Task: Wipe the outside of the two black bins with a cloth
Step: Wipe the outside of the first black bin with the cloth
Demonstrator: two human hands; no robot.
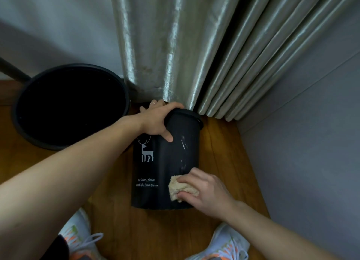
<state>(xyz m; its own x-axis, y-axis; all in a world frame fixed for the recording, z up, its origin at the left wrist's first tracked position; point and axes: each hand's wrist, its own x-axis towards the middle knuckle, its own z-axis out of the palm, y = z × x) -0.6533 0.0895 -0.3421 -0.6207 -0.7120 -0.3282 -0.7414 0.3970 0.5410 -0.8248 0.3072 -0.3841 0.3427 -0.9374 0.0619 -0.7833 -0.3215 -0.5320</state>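
A silvery pleated curtain (194, 45) hangs down to a wood floor (220, 162) in a corner between grey walls (311, 123). Two white shoes with orange marks show at the bottom edge, one left (78, 238), one right (228, 244). A dark bar (11, 70) slants at far left.

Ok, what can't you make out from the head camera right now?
- Far side of the deer bin: faces away, so dirt there is unseen.
- Its opening: covered by the left hand and the tilt.
- Inside of the other bin: too dark to see.
- Most of the cloth: under the right hand.
- Last printed word: unclear.
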